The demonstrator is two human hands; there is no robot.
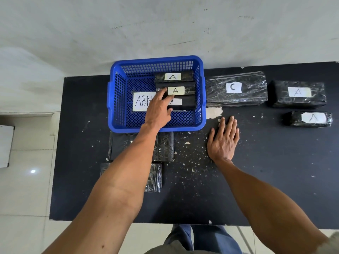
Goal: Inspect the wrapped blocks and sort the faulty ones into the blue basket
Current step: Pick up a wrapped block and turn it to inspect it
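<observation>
Blue basket [117, 99], upper centre: the left hand [157, 110] presses straight fingers on the middle block [189, 91], which may slide on its slick wrap; the right hand [222, 142] lies flat, fingers straight.

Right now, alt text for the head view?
A person's left hand reaches into a blue basket and touches the middle of three wrapped blocks labelled A. The right hand lies flat on the black table, which holds a block labelled C and others.
</observation>
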